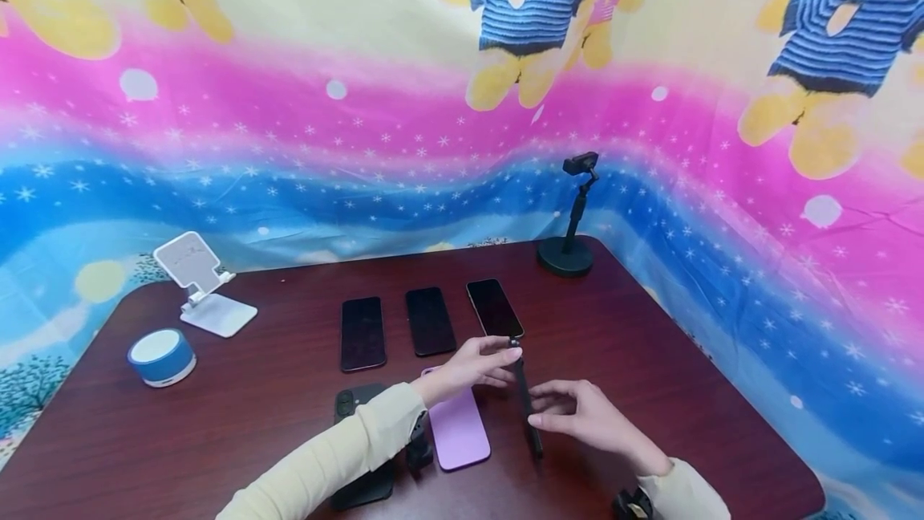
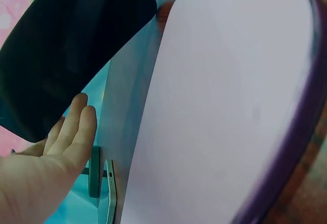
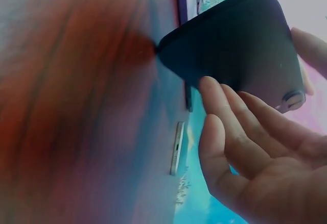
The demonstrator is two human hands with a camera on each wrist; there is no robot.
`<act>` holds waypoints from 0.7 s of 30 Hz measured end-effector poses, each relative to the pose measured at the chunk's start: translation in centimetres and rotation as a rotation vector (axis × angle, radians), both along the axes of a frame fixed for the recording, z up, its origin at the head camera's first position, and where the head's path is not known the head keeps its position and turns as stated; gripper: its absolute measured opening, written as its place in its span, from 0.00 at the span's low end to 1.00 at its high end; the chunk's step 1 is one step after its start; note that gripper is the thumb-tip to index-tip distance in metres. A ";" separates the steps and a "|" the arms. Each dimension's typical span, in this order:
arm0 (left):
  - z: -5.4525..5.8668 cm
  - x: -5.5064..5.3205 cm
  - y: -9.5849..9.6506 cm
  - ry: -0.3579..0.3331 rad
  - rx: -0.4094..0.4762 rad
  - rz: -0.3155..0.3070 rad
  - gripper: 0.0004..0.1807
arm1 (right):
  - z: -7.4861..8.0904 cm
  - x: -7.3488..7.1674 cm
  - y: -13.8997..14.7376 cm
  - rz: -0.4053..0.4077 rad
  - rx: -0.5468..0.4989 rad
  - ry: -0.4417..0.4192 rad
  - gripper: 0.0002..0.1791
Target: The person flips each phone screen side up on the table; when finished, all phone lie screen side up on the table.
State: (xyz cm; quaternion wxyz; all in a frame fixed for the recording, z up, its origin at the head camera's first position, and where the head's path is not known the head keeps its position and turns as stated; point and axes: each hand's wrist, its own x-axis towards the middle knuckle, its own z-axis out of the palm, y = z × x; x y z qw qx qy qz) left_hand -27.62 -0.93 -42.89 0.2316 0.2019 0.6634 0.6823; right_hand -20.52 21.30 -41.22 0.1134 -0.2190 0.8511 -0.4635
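Note:
A dark phone stands on edge, tilted, its top end pinched by my left hand between thumb and index finger. The other left fingers hang loosely beside it. My right hand is at the lower part of the phone, fingers extended, their tips right at its back in the right wrist view. A camera lens shows at the phone's upper corner there. Below my left hand lies a lilac phone-shaped slab, partly covered by that hand. A black phone with a round-cornered camera bump lies under my left forearm.
Three dark phones lie in a row farther back: left, middle and right. A white folding stand and a blue-and-white round device are at left. A black stand is at the back right. Printed cloth surrounds the table.

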 end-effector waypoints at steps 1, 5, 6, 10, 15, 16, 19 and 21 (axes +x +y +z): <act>0.1 0.1 0.1 0.002 0.001 0.009 0.33 | 0.2 0.0 -0.2 -0.028 0.002 0.009 0.23; 0.5 0.4 0.5 -0.012 0.003 0.034 0.32 | 0.9 -0.3 -0.9 -0.145 -0.026 0.043 0.20; 0.6 0.5 0.6 -0.012 0.002 0.036 0.32 | 1.0 -0.5 -1.1 -0.170 -0.034 0.052 0.20; 1.1 0.7 1.0 -0.012 -0.012 0.048 0.33 | 1.4 -0.9 -1.5 -0.242 -0.065 0.083 0.18; 1.1 0.7 1.0 0.003 -0.030 0.061 0.32 | 1.6 -1.0 -1.7 -0.268 -0.087 0.072 0.17; 1.0 0.7 1.0 0.005 -0.028 0.063 0.32 | 1.6 -1.1 -1.7 -0.267 -0.089 0.076 0.17; 0.7 0.5 0.9 -0.006 -0.012 0.066 0.31 | 1.6 -1.0 -1.8 -0.281 -0.072 0.107 0.16; 0.6 0.5 0.8 -0.011 0.000 0.066 0.31 | 1.7 -1.0 -1.8 -0.303 -0.048 0.134 0.15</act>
